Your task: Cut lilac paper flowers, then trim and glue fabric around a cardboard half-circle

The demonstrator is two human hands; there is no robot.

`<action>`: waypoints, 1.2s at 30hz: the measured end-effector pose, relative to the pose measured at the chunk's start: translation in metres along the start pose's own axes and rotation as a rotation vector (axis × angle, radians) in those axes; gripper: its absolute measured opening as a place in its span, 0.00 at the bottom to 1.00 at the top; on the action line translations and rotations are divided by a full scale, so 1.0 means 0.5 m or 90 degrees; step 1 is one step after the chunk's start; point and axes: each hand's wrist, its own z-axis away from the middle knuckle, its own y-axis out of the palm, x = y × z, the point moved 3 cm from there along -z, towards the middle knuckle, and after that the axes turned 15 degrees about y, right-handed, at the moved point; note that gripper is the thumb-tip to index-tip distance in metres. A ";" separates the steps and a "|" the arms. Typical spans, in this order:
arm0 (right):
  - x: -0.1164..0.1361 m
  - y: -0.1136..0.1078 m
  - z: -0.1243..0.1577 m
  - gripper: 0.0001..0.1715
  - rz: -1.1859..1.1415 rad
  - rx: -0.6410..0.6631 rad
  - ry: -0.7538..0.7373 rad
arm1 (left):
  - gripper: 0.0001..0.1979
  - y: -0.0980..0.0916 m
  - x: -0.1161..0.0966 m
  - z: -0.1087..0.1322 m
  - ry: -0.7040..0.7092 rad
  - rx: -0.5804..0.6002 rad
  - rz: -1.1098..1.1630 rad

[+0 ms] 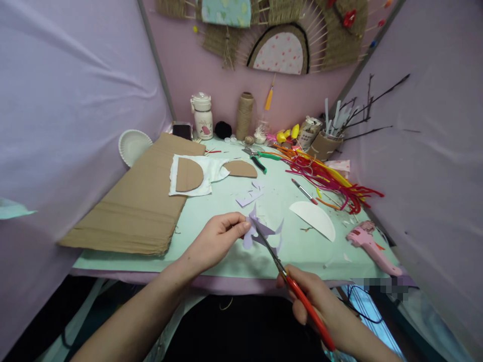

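Left grip (216,237), fingertip-pinch on jagged lilac paper (248,240); right grip (320,292) around red-handled metal scissors (297,291).

The left hand (217,236) is covering one edge of the lilac paper (248,241). The right hand (315,291) is hiding part of the red-handled scissors (309,306). The top edge is cutting off the woven wall hanging (341,45); pixel blocks (388,286) are obscuring something at lower right.

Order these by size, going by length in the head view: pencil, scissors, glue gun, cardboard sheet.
1. Cardboard sheet
2. Scissors, in the right hand
3. Glue gun
4. Pencil

The scissors are nearer the camera than the pencil, which exaggerates that gap.
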 end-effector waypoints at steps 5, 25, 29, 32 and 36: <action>-0.004 -0.001 0.000 0.05 0.010 0.013 0.010 | 0.14 -0.006 -0.014 -0.004 -0.012 0.032 -0.053; 0.091 -0.203 -0.099 0.17 0.387 -0.539 0.009 | 0.06 -0.032 0.099 -0.160 0.055 -0.082 -0.600; 0.153 -0.288 -0.216 0.18 0.430 -0.627 0.109 | 0.17 0.030 0.128 -0.174 0.037 -0.032 -0.627; 0.170 -0.311 -0.290 0.16 0.428 -0.626 0.143 | 0.31 0.055 0.152 -0.170 0.037 0.002 -0.636; 0.162 -0.311 -0.347 0.18 0.421 -0.620 0.166 | 0.31 0.068 0.169 -0.174 0.042 0.040 -0.652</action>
